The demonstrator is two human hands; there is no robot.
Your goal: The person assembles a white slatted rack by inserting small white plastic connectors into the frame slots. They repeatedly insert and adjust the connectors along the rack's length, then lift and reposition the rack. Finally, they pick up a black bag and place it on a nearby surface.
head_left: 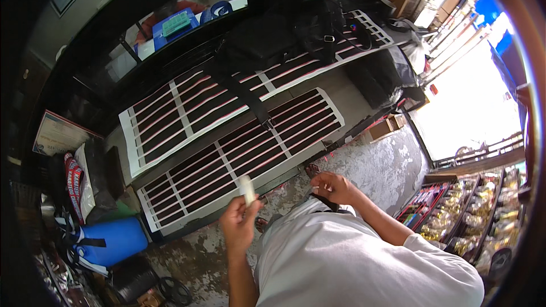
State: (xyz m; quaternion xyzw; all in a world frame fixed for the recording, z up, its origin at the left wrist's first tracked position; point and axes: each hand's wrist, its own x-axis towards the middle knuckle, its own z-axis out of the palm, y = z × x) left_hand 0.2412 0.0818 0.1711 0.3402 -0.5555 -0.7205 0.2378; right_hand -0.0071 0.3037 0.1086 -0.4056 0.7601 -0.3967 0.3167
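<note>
My left hand (238, 223) is raised in front of my body, its fingers closed round a short cream-white stick (247, 189) whose upper end points up; its exact kind is not clear. My right hand (333, 187) is close to my waist, fingers curled in. Just below it a dark strip (330, 204) shows against the hem of my light shirt; whether the fingers grip it cannot be told. Beyond both hands, a sheet of dark strips with white bands (227, 163) lies on the lower step of a bench, apart from either hand.
A second striped sheet (181, 111) covers the upper step, with a black bag (256, 40) and its hanging strap on it. At left stand a blue cylindrical container (116, 240) and a framed certificate (62, 132). Racks of wrapped gold-coloured items (483, 207) line the right, beside a bright doorway.
</note>
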